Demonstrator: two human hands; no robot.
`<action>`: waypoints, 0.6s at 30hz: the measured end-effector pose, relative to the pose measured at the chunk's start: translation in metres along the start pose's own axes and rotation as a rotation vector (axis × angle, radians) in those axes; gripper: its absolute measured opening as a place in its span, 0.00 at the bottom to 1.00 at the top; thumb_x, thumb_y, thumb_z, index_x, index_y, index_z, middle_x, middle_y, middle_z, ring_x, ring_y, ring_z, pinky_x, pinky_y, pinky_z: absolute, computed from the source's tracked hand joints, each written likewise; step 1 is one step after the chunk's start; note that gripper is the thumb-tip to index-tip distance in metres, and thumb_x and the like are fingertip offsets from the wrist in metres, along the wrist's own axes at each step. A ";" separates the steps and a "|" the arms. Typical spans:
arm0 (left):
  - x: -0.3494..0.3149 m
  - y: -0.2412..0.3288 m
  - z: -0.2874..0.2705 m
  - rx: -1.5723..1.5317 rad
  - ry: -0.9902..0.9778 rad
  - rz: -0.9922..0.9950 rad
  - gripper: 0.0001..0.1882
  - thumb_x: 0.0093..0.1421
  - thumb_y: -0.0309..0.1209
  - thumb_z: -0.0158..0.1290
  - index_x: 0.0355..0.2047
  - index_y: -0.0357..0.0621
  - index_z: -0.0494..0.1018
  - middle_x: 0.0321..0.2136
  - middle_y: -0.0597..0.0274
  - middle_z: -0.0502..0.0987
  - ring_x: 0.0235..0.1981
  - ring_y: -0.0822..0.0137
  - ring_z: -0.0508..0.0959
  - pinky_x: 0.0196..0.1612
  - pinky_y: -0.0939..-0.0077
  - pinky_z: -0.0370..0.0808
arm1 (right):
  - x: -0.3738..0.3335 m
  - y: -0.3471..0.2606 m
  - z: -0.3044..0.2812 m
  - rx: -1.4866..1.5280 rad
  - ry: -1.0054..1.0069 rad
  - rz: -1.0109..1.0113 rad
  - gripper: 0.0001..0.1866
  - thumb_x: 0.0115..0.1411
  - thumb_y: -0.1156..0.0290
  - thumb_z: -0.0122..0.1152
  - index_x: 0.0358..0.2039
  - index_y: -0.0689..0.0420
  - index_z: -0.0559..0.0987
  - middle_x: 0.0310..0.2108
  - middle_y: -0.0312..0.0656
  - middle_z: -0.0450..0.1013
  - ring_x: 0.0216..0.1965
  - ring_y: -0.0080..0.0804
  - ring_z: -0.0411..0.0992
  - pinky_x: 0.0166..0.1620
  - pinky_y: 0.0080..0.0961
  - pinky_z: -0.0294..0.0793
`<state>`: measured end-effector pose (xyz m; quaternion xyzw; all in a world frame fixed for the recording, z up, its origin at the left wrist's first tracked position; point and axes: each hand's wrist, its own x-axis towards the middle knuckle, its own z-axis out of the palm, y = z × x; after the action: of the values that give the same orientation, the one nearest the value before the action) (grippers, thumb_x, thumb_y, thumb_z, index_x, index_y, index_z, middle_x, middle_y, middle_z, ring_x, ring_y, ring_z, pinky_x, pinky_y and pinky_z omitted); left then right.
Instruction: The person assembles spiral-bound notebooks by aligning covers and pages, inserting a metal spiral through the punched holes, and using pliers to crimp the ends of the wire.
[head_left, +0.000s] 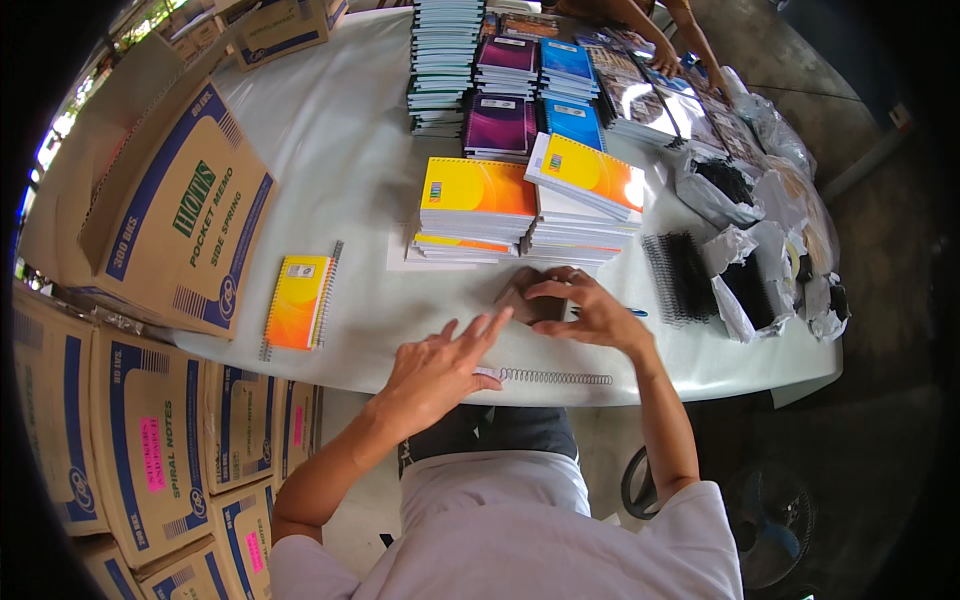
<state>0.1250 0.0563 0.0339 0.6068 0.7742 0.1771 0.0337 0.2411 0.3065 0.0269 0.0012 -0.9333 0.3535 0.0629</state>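
My right hand (590,308) curls its fingers and thumb around the right side of a dark brown block-like thing (520,296) on the table, just in front of the notebook piles. Stretched fingers mark my left hand (435,370), which hovers low or rests near the table's front edge; its index fingertip comes close to the block. By its thumb begins a thin wire spiral coil (555,378), lying along the front edge toward the right. A small pale piece at the coil's left end is mostly hidden by the left hand.
Yellow-orange notebooks (478,190) are piled ahead, with purple (500,122) and blue ones (572,122) behind. A small notebook bundle (298,300) and a large carton (185,210) lie left. Black coils (678,278) fill the right. Another person's hands (668,58) work at the far side.
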 end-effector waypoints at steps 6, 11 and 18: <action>0.001 -0.006 -0.008 -0.055 -0.024 -0.077 0.53 0.53 0.52 0.61 0.71 0.47 0.46 0.54 0.55 0.74 0.33 0.53 0.82 0.29 0.62 0.79 | 0.000 -0.015 -0.012 0.485 -0.467 0.017 0.20 0.59 0.64 0.65 0.48 0.63 0.81 0.50 0.50 0.76 0.54 0.43 0.72 0.59 0.35 0.67; -0.002 -0.008 -0.009 -0.062 -0.086 -0.071 0.56 0.52 0.50 0.63 0.71 0.49 0.41 0.55 0.51 0.74 0.29 0.49 0.81 0.29 0.61 0.78 | 0.004 -0.018 -0.003 0.452 -0.438 0.008 0.21 0.58 0.63 0.66 0.48 0.60 0.82 0.48 0.47 0.77 0.52 0.40 0.73 0.57 0.34 0.68; 0.001 -0.007 -0.014 -0.105 -0.134 -0.125 0.57 0.53 0.48 0.64 0.72 0.53 0.37 0.57 0.46 0.71 0.31 0.45 0.81 0.32 0.56 0.78 | 0.006 -0.015 -0.002 0.685 -0.428 -0.123 0.22 0.56 0.62 0.69 0.48 0.61 0.82 0.48 0.47 0.77 0.52 0.40 0.72 0.57 0.33 0.67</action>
<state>0.1139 0.0529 0.0450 0.5652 0.7962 0.1738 0.1283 0.2358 0.2972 0.0387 0.1516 -0.7516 0.6314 -0.1158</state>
